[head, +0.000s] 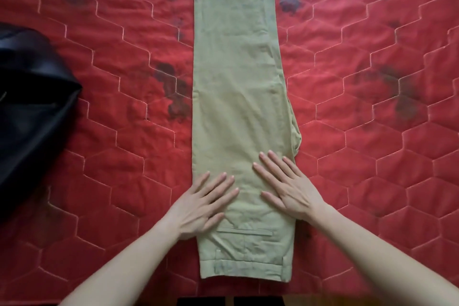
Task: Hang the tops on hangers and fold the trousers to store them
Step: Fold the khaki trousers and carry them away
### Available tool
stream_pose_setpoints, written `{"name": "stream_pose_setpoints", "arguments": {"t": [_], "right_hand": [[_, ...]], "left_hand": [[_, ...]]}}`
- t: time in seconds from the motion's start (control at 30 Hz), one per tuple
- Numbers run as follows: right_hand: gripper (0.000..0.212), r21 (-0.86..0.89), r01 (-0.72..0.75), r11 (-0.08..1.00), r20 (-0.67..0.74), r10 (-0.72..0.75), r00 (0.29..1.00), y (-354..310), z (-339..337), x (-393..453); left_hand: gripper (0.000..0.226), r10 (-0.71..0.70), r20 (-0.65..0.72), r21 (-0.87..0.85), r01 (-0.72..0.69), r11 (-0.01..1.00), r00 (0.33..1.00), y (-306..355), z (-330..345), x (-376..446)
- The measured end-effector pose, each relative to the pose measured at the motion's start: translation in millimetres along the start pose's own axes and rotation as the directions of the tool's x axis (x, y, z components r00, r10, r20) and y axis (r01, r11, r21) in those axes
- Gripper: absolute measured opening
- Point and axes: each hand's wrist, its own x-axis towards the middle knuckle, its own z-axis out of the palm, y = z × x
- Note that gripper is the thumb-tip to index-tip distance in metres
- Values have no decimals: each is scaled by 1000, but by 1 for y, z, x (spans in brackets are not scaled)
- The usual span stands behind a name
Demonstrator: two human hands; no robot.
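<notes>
A pair of khaki trousers (236, 77) lies flat down the middle of the red quilt, folded lengthwise with one leg over the other. The waistband and a back pocket are nearest me, and the legs run off the top edge. My left hand (203, 204) presses flat on the seat area at the left edge, fingers straight and spread. My right hand (285, 186) presses flat on the right side, just below the bulge of the crotch seam. Neither hand grips the cloth.
A black garment (32, 107) is heaped at the left edge of the quilt. The red quilted bedspread (372, 82), with dark blotchy patterns, covers the whole surface. Its near edge runs along the bottom of the view.
</notes>
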Motion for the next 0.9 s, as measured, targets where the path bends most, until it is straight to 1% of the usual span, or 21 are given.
{"name": "stream_pose_setpoints", "arguments": {"t": [0.03,0.1,0.13,0.2,0.27,0.33,0.4,0.43,0.5,0.57,0.6,0.7,0.77,0.8,0.9], "right_hand": [[68,-20,46,999,7,-46,999,3,-3,-1],[69,-37,214,976,48,-212,976,13,-8,-8],[72,-25,312,950,84,-309,947,19,-10,-12],[88,-3,459,888,172,-452,875,31,-14,-18],[107,-25,536,844,236,-516,823,39,-16,-17],[118,-63,600,798,266,-566,780,44,-18,-12],[120,-114,661,741,272,-617,738,44,-17,-8],[115,-158,689,707,268,-641,719,42,-15,-7],[96,-239,705,668,231,-666,709,35,-8,-9],[75,-298,682,667,191,-659,728,28,-2,-14],[70,-323,669,669,186,-648,738,25,-1,-15],[70,-337,634,696,185,-611,769,20,-8,-16],[72,-293,620,728,152,-605,782,20,-17,-13],[69,-236,616,751,135,-603,787,21,-22,-12],[57,10,560,829,138,-555,820,23,-36,-6]], "left_hand": [[77,69,31,12,-69,998,997,-6,-4,-6],[92,182,120,27,-186,982,976,-20,-13,-16],[97,222,147,35,-229,973,964,-27,-18,-20],[98,280,163,61,-293,954,946,-36,-23,-25],[98,323,158,87,-339,937,933,-41,-23,-26],[99,358,152,98,-374,922,921,-41,-22,-23],[96,381,141,107,-397,912,914,-38,-18,-18],[92,388,127,112,-401,909,913,-36,-16,-15],[88,370,108,124,-382,916,923,-31,-14,-12],[90,340,126,127,-355,926,932,-26,-15,-9],[90,335,136,122,-351,928,932,-24,-16,-8],[86,300,156,51,-311,949,941,-19,-20,-8],[83,267,165,-50,-263,964,949,-21,-25,-8],[80,255,175,-138,-233,963,951,-23,-28,-8],[67,204,202,-405,-109,908,958,-27,-41,-9]]}}
